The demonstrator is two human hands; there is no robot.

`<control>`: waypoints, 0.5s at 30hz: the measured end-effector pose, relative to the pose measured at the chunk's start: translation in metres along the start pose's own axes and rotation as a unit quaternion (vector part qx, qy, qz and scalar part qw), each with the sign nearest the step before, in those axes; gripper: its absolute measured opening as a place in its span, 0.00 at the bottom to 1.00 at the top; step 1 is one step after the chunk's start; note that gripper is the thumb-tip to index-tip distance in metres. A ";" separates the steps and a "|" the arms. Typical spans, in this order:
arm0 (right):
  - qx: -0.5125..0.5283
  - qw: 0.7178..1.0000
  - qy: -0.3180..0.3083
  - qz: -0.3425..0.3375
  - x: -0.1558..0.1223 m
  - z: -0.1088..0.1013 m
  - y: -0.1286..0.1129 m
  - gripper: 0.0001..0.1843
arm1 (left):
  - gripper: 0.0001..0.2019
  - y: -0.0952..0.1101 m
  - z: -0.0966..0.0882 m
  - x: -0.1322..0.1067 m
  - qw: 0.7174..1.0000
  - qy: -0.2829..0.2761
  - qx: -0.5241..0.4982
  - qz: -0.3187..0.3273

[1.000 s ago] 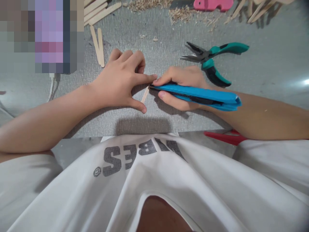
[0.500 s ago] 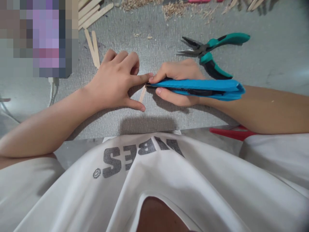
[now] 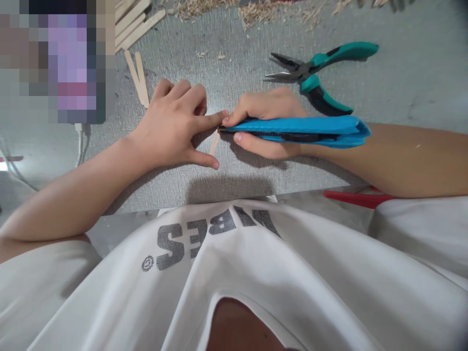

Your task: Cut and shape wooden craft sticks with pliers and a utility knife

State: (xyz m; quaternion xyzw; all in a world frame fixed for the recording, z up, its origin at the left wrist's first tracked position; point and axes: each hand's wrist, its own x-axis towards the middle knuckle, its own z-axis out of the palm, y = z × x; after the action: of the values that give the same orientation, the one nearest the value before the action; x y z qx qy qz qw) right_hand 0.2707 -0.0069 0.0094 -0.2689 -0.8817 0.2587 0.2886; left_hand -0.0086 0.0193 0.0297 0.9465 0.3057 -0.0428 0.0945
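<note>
My left hand (image 3: 177, 124) rests on the table with thumb and index finger stretched apart and the other fingers curled. Between those two fingertips lies a narrow wooden craft stick (image 3: 214, 142), held down against the surface; only a short part of it shows. My right hand (image 3: 268, 122) is wrapped round a blue utility knife (image 3: 310, 125) with a black slider. Its dark front end meets the stick beside my left index fingertip. The blade's edge is too small to make out.
Needle-nose pliers (image 3: 305, 72) with teal and black handles lie open beyond my right hand. Several craft sticks (image 3: 137, 27) are at the upper left, with two more sticks (image 3: 139, 78) nearer. Wood shavings (image 3: 259, 13) lie at the far side. A white cable (image 3: 81, 141) runs at left.
The whole view has shifted slightly. My hands, the knife and the stick keep nearly the same places relative to each other.
</note>
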 end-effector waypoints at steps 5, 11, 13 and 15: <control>0.010 0.999 0.001 0.031 -0.003 -0.004 -0.004 0.07 | 0.48 -0.005 0.006 0.000 0.998 0.042 -0.029 0.022; 0.002 0.999 0.015 0.047 -0.003 -0.005 -0.008 0.10 | 0.54 -0.005 0.004 0.003 0.999 0.013 -0.026 0.018; 0.004 0.998 0.010 0.060 -0.002 -0.004 -0.009 0.11 | 0.55 -0.004 0.003 0.003 0.999 0.010 -0.031 0.016; -0.001 0.998 0.008 0.063 -0.001 -0.004 -0.009 0.11 | 0.56 -0.003 0.002 0.003 0.999 0.006 -0.032 0.012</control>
State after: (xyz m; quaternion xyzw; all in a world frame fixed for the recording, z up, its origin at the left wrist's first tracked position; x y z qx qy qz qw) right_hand 0.2709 -0.0127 0.0168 -0.3262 -0.8609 0.2738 0.2782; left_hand -0.0080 0.0234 0.0271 0.9467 0.2965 -0.0260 0.1231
